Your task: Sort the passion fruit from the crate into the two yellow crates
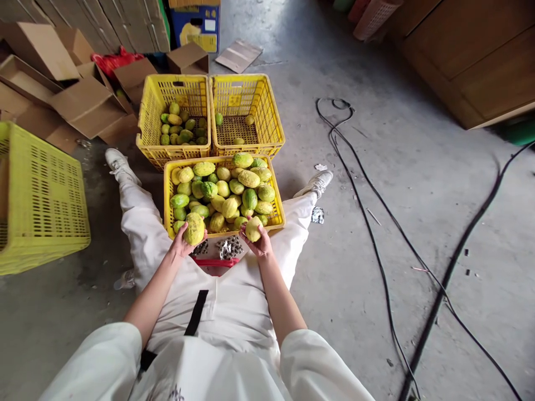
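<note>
Grip of left hand (181,243): closed around mottled yellow fruit (194,229). Grip of right hand (261,244): closed around smaller, paler fruit (253,229). Both at near edge of fruit-laden tray (168,206). Beyond: two yellow crates (248,149), adjoining.

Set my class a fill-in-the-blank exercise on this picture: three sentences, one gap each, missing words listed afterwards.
1. The number of fruits held in the left hand and right hand together is ____.
2. The trousers are coloured ____.
3. The ____ back crate holds more fruit than the right back crate.

Missing words: two; white; left.
</note>
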`<act>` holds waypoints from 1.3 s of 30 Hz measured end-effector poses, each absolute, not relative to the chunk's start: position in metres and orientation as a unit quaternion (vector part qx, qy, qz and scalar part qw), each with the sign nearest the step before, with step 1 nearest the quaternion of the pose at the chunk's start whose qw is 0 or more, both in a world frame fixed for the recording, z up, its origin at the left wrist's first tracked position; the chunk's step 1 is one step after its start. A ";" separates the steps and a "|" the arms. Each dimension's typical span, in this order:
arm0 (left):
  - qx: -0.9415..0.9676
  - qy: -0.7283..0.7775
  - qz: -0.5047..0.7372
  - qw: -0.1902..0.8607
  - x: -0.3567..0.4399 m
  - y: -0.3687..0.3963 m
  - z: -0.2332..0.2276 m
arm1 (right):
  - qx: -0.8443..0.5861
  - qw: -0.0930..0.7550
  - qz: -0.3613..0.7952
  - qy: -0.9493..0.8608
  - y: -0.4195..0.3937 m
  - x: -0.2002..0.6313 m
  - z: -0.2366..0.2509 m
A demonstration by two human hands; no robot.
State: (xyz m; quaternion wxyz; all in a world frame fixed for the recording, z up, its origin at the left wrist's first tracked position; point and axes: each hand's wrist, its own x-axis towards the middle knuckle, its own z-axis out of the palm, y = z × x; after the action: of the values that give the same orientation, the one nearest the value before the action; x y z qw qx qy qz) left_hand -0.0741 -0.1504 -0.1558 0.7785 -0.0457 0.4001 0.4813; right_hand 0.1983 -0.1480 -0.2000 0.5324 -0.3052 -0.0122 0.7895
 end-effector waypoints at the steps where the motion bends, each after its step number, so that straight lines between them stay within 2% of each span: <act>1: -0.044 0.404 0.484 0.775 -0.073 -0.151 -0.155 | -0.308 0.532 0.789 -0.009 -0.148 0.199 -0.202; 8: -0.028 0.400 0.468 0.788 -0.075 -0.150 -0.157 | -0.306 0.524 0.794 -0.021 -0.147 0.196 -0.193; 14: -0.008 0.329 0.470 0.819 -0.079 -0.151 -0.159 | -0.306 0.526 0.793 -0.027 -0.146 0.196 -0.191; 22: 0.014 0.350 0.450 0.822 -0.076 -0.154 -0.166 | -0.321 0.523 0.789 0.022 -0.145 0.198 -0.202; 30: 0.059 0.351 0.449 0.819 -0.072 -0.156 -0.163 | -0.326 0.530 0.782 -0.023 -0.144 0.195 -0.191; 39: 0.051 0.379 0.471 0.795 -0.072 -0.156 -0.161 | -0.353 0.544 0.760 -0.021 -0.145 0.196 -0.206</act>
State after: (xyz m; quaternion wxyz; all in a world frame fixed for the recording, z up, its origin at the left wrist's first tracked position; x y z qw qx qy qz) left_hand -0.0717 -0.1560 -0.1608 0.7954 0.0509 0.3786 0.4706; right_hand 0.1959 -0.1447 -0.2056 0.5445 -0.3532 -0.0214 0.7605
